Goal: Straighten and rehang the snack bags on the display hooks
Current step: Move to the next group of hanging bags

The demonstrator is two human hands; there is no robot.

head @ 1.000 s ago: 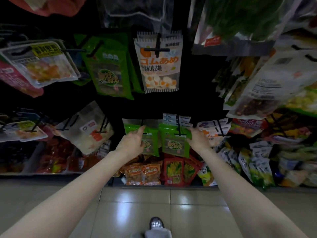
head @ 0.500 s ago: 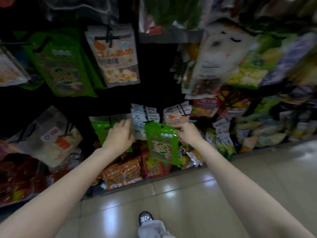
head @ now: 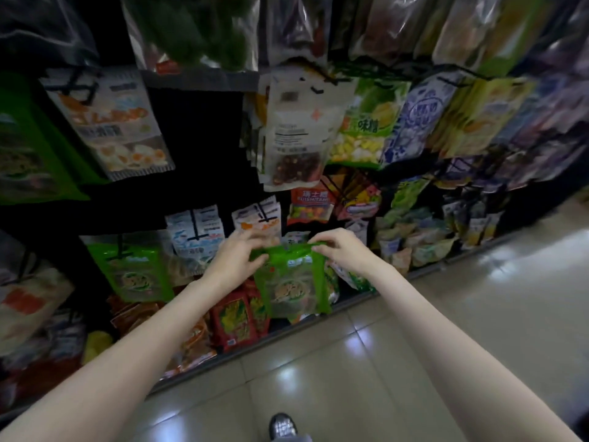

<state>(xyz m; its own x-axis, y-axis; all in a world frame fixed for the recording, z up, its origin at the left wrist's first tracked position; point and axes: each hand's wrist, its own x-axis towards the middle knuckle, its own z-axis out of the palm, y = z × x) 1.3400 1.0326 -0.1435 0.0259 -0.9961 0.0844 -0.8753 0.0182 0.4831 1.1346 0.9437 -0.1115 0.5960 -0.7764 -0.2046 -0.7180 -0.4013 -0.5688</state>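
Since half a second ago the green bag (head: 291, 283) has gone from hanging in one hand to being held by both, and the left hand (head: 237, 261) has left the rack to take its top edge.

Largest in view, the display rack (head: 197, 148) fills the upper part of the picture, hung with many packets, most of them blurred. Below the held green bag, a pale tiled floor (head: 398, 362) runs along the rack's foot, and a shoe (head: 282, 425) shows at the bottom edge.

Left of the held bag, a second green bag (head: 135, 269) hangs on a black hook. Just above the held bag hang white packets (head: 199, 232) with orange print.

The held green bag hangs off the hooks, in front of the rack's lower rows. The left hand pinches its top left corner with curled fingers; the right hand (head: 339, 250) pinches its top right corner likewise.
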